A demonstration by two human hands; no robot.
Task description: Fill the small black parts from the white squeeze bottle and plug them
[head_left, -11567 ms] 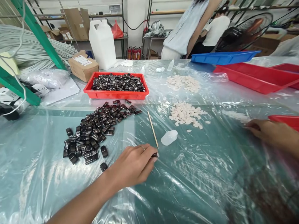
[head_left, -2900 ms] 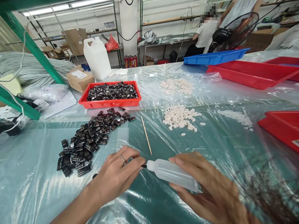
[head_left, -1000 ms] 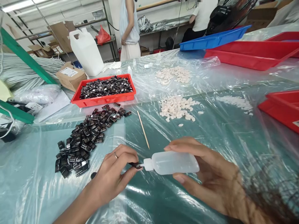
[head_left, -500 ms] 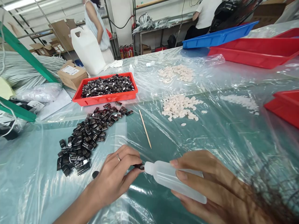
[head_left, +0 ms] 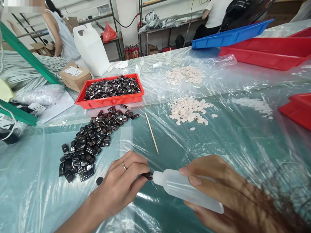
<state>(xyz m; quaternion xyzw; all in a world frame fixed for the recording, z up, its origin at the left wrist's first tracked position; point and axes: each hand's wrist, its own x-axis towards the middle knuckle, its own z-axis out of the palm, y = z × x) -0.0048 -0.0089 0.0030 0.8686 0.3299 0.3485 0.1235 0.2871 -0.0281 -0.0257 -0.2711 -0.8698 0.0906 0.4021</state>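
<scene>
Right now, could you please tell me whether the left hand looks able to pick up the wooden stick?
Probably not without letting go first: the left hand is pinching a black piece at the tip of the bottle. The wooden stick lies uncovered, just ahead.

The left hand (head_left: pixel 126 183) pinches a dark piece (head_left: pixel 148 175) by the bottle (head_left: pixel 178 186) (translucent) in the right hand (head_left: pixel 223 187).

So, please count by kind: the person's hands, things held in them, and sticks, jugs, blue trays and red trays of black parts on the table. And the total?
Hands: 2 (left hand, right hand)
Bottle, in right hand: 1
Black part, in left hand: 1
Stick: 1
Jug: 1
Blue tray: 1
Red tray of black parts: 1
Total: 8
</scene>
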